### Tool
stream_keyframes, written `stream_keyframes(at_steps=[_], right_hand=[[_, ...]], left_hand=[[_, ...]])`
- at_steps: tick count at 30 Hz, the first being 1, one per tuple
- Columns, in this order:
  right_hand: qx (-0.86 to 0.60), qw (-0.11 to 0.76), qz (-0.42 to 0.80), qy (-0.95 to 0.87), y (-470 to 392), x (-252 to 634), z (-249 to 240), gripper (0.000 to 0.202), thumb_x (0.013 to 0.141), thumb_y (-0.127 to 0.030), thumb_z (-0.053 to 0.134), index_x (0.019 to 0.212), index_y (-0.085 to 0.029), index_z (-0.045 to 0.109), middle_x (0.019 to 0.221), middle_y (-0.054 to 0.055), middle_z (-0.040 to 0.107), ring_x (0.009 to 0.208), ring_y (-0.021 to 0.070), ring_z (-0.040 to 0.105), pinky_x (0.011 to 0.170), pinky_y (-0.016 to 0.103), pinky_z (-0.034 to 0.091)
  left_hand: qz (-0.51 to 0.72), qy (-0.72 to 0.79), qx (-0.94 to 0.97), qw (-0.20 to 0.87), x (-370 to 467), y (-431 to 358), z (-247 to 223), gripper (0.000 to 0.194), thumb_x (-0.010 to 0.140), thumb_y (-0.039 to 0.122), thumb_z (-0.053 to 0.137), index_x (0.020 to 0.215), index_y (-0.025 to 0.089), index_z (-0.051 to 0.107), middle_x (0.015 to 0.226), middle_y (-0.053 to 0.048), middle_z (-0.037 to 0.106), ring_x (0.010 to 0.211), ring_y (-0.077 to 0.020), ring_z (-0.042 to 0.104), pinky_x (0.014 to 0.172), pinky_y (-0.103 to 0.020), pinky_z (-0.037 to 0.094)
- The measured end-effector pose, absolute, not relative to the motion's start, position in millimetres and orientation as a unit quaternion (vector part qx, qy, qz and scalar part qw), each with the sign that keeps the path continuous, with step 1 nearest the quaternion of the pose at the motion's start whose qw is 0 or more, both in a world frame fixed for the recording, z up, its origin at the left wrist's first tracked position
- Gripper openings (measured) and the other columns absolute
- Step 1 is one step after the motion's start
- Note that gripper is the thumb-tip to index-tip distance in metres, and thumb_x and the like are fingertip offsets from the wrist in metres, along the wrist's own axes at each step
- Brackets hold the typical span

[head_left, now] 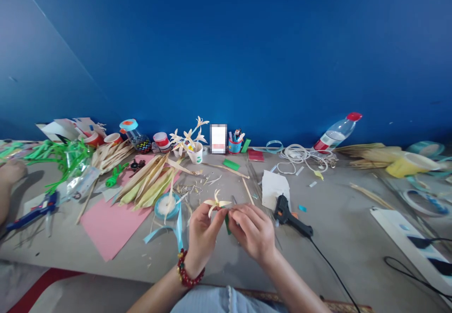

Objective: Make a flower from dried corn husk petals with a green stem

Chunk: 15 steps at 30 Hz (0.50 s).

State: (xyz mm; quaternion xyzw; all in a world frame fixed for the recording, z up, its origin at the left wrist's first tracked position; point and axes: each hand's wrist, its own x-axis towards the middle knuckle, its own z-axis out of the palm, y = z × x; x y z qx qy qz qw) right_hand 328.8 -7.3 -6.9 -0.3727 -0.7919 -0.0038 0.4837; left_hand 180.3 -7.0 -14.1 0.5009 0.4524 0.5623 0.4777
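Between my hands is a pale cream flower (217, 203) with narrow pointed petals, apparently made of corn husk. My left hand (205, 228), a beaded bracelet at its wrist, pinches it just under the petals. Fingers closed, my right hand (252, 230) meets the left at the flower's base and grips a green strip (228, 223) that hangs down between the hands. The fingers hide the stem and most of the strip. Left of my hands sits a roll of light blue ribbon (167, 206), its loose end trailing on the table.
A black glue gun (291, 216) with a cord lies right of my hands, beside crumpled white paper (275, 188). Corn husks (144, 181) rest on pink paper (113, 226). Behind stand a cup of similar flowers (196, 154) and a bottle (337, 133). Another person's hand (12, 172) is far left.
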Motion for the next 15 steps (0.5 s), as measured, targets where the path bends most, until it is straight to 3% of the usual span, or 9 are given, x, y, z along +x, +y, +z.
stream_keyframes(at_steps=[8,15], right_hand=[[-0.407,0.515,0.231,-0.718,-10.3,332.3,6.7,0.012,0.09,-0.011,0.054,0.087,-0.022,0.057,0.077,0.002,0.064,0.069,0.0156,0.062,0.064,0.026,0.051],[-0.413,0.521,0.196,-0.721,-7.0,329.7,4.3,0.016,0.087,-0.008,0.055,0.081,-0.022,0.054,0.075,0.001,0.062,0.067,0.0152,0.06,0.063,0.026,0.049]], left_hand=[[0.536,0.449,0.535,0.474,172.4,-2.7,-11.2,0.019,0.088,0.035,0.065,0.086,0.016,0.068,0.079,-0.004,0.066,0.072,-0.0159,0.058,0.067,-0.024,0.047],[0.522,0.434,0.548,0.489,173.2,-0.3,-10.2,0.017,0.088,0.033,0.065,0.084,0.017,0.065,0.075,-0.002,0.061,0.07,-0.0143,0.056,0.067,-0.024,0.045]])
